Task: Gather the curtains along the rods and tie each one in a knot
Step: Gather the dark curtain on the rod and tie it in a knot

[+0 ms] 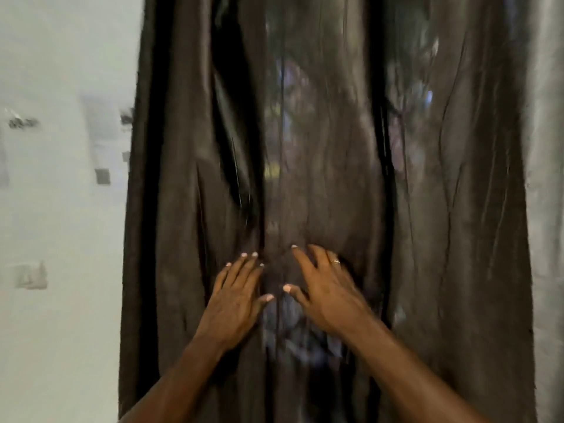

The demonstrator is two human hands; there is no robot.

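Note:
A dark brown, shiny curtain (329, 132) hangs straight down in long folds and fills the middle of the view. Light from behind shows faintly through its thinner middle part. My left hand (236, 294) lies flat against the cloth with fingers spread, low in the middle. My right hand (326, 288), with a ring on one finger, rests beside it, also spread on the cloth. Their thumbs nearly meet over a fold. Neither hand has cloth bunched in it. The rod is out of view above. The picture is blurred.
A pale wall (61, 209) with blurred dark marks stands to the left of the curtain. A lighter grey curtain strip (546, 178) hangs along the right edge.

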